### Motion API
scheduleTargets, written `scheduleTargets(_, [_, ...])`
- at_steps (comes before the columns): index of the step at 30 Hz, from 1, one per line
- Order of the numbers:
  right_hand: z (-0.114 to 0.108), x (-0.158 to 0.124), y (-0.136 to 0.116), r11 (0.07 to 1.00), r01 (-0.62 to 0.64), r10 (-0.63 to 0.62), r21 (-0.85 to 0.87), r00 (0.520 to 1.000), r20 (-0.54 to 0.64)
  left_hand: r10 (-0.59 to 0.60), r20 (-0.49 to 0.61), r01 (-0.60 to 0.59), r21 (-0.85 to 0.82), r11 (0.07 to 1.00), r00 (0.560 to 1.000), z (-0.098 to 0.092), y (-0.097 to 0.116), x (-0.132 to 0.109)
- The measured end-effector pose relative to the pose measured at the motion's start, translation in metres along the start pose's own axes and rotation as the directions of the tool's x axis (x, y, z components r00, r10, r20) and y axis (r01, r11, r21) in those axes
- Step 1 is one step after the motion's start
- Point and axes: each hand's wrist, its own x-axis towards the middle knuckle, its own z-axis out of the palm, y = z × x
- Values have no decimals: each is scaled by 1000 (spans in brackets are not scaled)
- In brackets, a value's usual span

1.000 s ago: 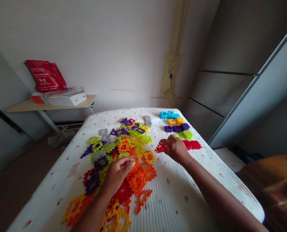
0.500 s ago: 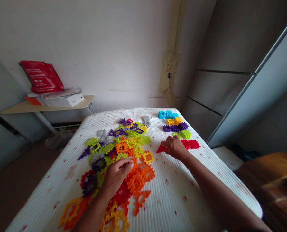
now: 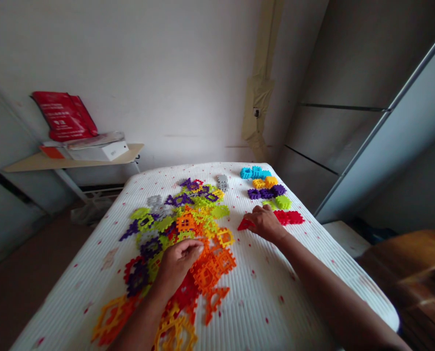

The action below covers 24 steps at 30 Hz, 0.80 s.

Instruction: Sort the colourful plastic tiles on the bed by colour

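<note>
My right hand (image 3: 264, 223) is closed, fingers bent down on a red plastic interlocking piece (image 3: 244, 224) with a pointed end, at the left of the red row. More red toothed pieces (image 3: 290, 217) lie just beyond its knuckles. Over the loose pile, my left hand (image 3: 179, 263) hovers with thumb and fingers pressed together; whether anything is between them is hidden. Beside it in the pile are an orange window piece (image 3: 185, 222), orange square pieces (image 3: 207, 274), an orange triangular piece (image 3: 214, 302) and purple pieces (image 3: 137, 278).
Sorted stacks stand on the white ribbed bed cover (image 3: 268, 282): blue (image 3: 256, 172), yellow (image 3: 265, 182), purple (image 3: 266, 193), green (image 3: 283, 202) and grey (image 3: 222, 182). A side table (image 3: 30, 165) at left bears a red bag (image 3: 64, 117) and a white box (image 3: 96, 150).
Almost nothing differs. Both hands keep their places and finger poses; the whole view has shifted very slightly.
</note>
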Motion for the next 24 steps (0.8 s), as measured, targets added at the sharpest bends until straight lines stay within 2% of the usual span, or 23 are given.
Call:
scheduleTargets(8, [-1, -1, -2, 1000, 26, -27, -16, 999, -25, 11, -42, -11, 15, 1000, 999, -5, 1, 1])
scheduleTargets(11, [-6, -3, -3, 999, 52, -54, -16, 991, -122, 5, -164, -1, 28, 1000, 986, -22, 0, 5])
scheduleTargets(14, [-12, -8, -11, 996, 83, -73, 29, 963, -259, 71, -336, -37, 107, 994, 939, -44, -5, 9])
scheduleTargets(16, [-12, -13, -20, 989, 124, -93, 81, 947, -307, 124, -405, -37, 216, 976, 906, -58, -11, 11])
scheduleTargets(18, [-7, -18, -32, 974, 188, -143, 128, 944, -298, 191, -403, -22, 389, 921, 895, -69, -17, 13])
scheduleTargets(20, [1, -23, -42, 957, 242, -196, 160, 946, -258, 246, -351, -9, 558, 830, 904, -76, -22, 15])
scheduleTargets(22, [10, -27, -50, 951, 259, -222, 168, 953, -207, 265, -288, -10, 660, 752, 920, -79, -26, 17])
scheduleTargets(24, [18, -30, -54, 951, 262, -237, 161, 958, -161, 261, -245, -15, 701, 713, 934, -79, -30, 19])
